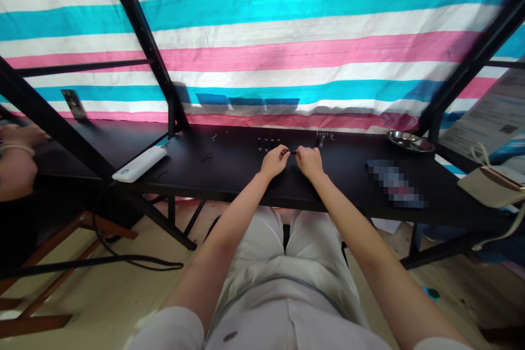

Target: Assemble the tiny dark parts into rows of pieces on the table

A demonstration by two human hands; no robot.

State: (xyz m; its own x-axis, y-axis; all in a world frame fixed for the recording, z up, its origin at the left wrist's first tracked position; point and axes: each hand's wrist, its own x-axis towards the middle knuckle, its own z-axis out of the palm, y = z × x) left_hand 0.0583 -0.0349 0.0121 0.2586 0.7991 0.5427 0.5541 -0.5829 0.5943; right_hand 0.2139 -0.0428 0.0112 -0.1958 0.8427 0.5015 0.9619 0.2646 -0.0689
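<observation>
Close together over the black table [221, 175], my left hand [273, 162] and my right hand [310, 162] are both closed in a pinch. A short, thin black piece [292, 152] spans the gap between my fingertips, one end in each hand. It is too small to tell its kind. Just beyond my left hand lies a row of small dark pieces with silvery ends [266, 144]. Past my right hand is another group of small dark and pale pieces [323, 138]. Thin black strands [207, 158] lie to the left.
A white elongated device [140, 164] rests at the table's left end. To the right are a shiny metal dish [410, 141] and a blurred-out flat object [396, 183]. A beige bag [492, 185] sits at the far right. Another person's arm [18, 158] shows at left.
</observation>
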